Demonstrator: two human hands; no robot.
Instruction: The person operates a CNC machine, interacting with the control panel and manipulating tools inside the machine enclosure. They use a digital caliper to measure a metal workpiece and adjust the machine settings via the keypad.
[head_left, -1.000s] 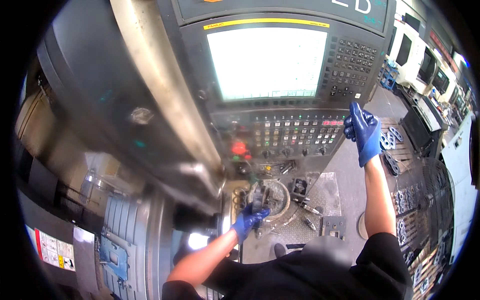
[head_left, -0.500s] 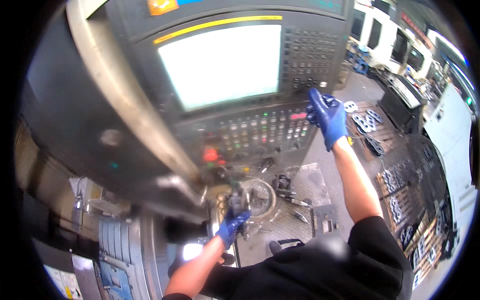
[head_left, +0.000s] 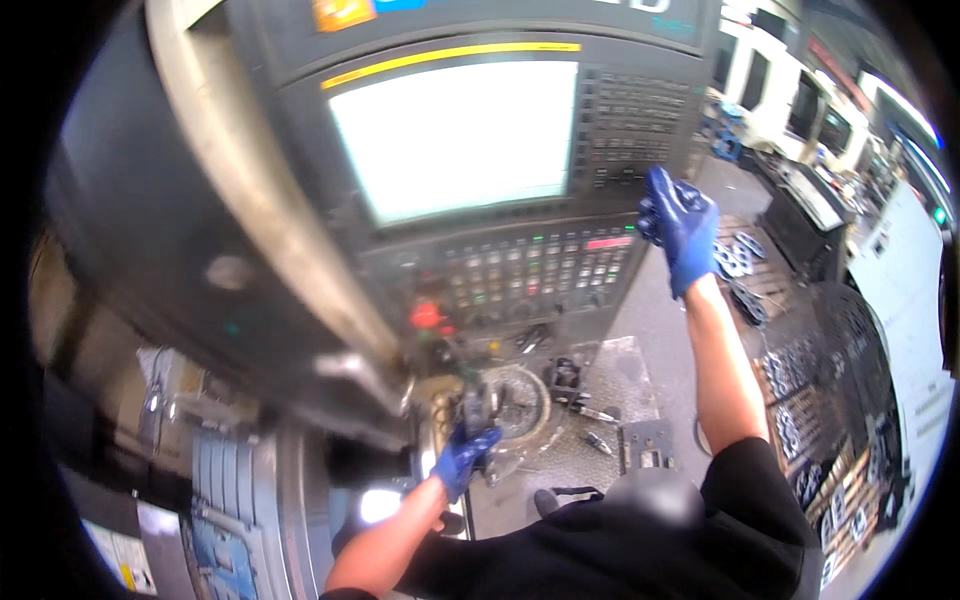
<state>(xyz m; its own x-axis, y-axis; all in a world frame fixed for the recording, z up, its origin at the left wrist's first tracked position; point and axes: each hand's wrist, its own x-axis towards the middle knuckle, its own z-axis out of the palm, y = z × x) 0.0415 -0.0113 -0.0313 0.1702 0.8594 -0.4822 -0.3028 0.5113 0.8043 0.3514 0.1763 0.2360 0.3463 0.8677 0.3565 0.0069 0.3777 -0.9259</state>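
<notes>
While your left hand (head_left: 464,463) grips a dark unit (head_left: 474,408) (too blurred to identify), hold it steady, and mind the right edge of the panel (head_left: 520,275) near your closed right hand (head_left: 682,228).

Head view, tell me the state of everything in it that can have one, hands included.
Screen: lit, glaring white, contents unreadable
Button panel: several small lights on, red and green
Red knob: pressed or released, cannot tell
Left hand: gloved, closed on a dark object, blurred
Right hand: gloved, raised, fingers partly curled, one digit pointing up
</notes>
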